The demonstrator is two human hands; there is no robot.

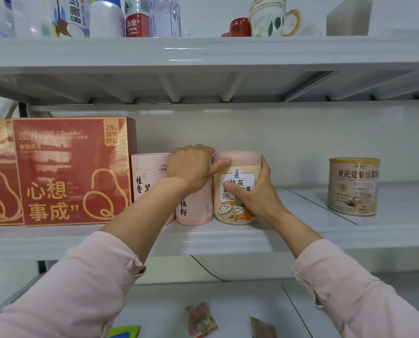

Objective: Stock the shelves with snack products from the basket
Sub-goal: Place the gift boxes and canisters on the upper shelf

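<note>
On the middle white metal shelf (228, 237), two hands hold a pale pink plastic jar with a lotus-root label (235, 212) upright, touching a tall pink paper tube (193, 214).
The right hand (254, 191) reaches up from a pink sleeve, its grip wrapped round the jar, thumb across the label and fingers round the far side. The left hand (191, 167), wrist bent, curls its grip over the tube's top, thumb stretched onto the jar; its fingertips are hidden, and its forearm covers part of the tube's lettering.
</note>
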